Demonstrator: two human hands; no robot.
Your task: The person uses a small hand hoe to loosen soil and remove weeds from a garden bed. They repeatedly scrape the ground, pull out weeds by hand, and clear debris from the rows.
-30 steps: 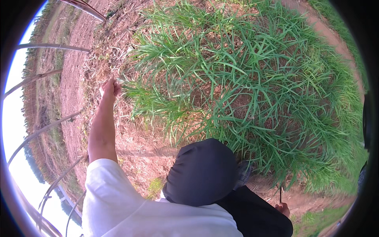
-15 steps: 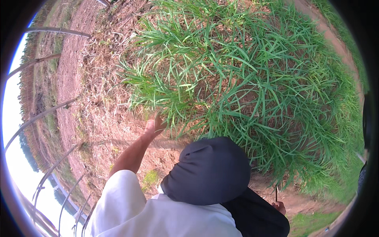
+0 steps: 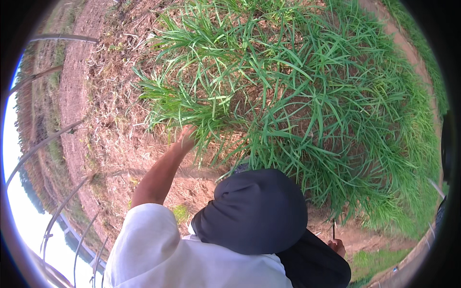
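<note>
My left hand (image 3: 186, 135) reaches to the near left edge of a patch of long, narrow-leaved green plants (image 3: 297, 86). It touches the lower leaves of one clump (image 3: 192, 106), which hide its fingers, so I cannot tell whether they are closed. At the lower right, my right hand (image 3: 338, 246) is closed around a thin, dark rod-like handle (image 3: 333, 229) pointing up toward the leaves. Its far end cannot be made out among them. Between my hands is my bent knee in dark cloth (image 3: 252, 211), which hides my right forearm.
Dry straw and bare soil (image 3: 122, 110) lie left of the plants. Curved poles (image 3: 41, 144) stand along the left side. A soil path (image 3: 408, 48) runs along the far right, and a dark object (image 3: 446, 149) sits at the right rim.
My left hand has moved slightly farther into the lower leaves of the clump. My right hand still holds the dark handle and sits slightly higher in view. The whole view has shifted a little.
</note>
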